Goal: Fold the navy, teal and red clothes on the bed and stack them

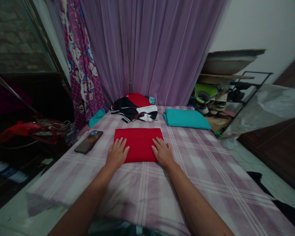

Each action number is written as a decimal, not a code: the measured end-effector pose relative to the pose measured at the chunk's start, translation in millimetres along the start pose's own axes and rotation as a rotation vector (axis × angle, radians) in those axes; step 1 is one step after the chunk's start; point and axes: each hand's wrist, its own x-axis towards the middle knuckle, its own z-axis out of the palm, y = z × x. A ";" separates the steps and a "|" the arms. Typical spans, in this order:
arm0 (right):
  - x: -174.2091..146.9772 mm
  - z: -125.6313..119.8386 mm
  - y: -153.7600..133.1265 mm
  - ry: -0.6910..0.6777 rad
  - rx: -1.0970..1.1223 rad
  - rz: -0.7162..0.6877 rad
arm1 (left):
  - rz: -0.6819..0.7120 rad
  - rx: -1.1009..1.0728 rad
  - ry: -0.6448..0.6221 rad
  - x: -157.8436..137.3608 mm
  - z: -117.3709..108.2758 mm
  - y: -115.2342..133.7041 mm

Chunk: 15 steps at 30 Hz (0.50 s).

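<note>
A red cloth, folded into a neat flat rectangle, lies in front of me on the plaid-covered table. My left hand rests flat on its left side, fingers spread. On the right side lies my right hand, palm down with the fingers apart. Both hands touch the top of the cloth and neither grips it. Whether the cloth is a garment I cannot tell.
Behind the red cloth is a heap of black, white and red clothing. A folded teal cloth lies at the back right, a phone at the left. Purple curtains hang behind; a shoe rack stands to the right.
</note>
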 end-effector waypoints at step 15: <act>-6.0 14.6 38.5 0.249 0.178 0.106 | -0.284 -0.102 -0.011 -12.2 3.8 -44.1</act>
